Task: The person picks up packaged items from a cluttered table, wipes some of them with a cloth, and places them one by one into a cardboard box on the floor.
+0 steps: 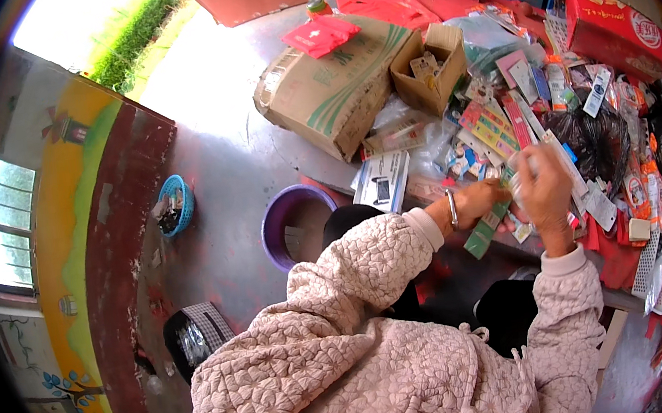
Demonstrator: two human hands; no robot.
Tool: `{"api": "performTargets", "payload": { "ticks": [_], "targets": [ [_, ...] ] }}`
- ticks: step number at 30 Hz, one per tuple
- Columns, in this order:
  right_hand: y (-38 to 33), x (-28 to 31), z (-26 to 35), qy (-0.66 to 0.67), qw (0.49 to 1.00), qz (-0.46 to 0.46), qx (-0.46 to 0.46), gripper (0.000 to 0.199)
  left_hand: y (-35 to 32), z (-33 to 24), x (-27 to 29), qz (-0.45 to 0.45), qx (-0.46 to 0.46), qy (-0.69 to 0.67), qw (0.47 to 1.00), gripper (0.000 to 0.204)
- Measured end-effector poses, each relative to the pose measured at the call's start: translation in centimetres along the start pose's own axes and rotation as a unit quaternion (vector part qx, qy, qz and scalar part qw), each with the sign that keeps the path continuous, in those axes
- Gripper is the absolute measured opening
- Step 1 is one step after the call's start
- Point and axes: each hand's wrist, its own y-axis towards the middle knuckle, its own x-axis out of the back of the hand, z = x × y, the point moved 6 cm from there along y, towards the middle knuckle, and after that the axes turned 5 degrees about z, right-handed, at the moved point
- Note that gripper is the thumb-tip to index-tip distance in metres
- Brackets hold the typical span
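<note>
Green strip (pixel 478 241) clamped in my left hand (pixel 476 202), not yet set down; right hand (pixel 544 186) grip, can't tell; packets (pixel 636 192) heaped right.

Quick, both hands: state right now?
Left hand: closed, holding a green strip.
Right hand: fingers curled beside it; whether it grips anything cannot be told.

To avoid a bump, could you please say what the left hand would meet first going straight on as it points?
The left hand, at the green strip, would probably meet the right hand first, though depth is unclear.
</note>
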Motion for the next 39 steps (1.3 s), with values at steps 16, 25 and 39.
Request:
{"api": "performTargets", "payload": {
  "ticks": [16, 25, 39],
  "targets": [
    [-2.4, -4.6, 3.0, 0.044, 0.998, 0.046, 0.008, 0.011, 1.5, -1.1, 4.0, 0.002, -0.151, -0.283, 0.947, 0.035],
    [-3.0, -3.5, -2.7, 0.045, 0.935, 0.316, -0.153, 0.041, -1.1, -6.5, 5.2, -0.074, -0.357, -0.232, 0.902, 0.041],
    [-3.6, -4.3, 0.1, 0.004, 0.963, 0.251, -0.094, 0.02, -0.9, -6.7, 6.7, -0.072, -0.373, -0.228, 0.897, 0.042]
  ]
}}
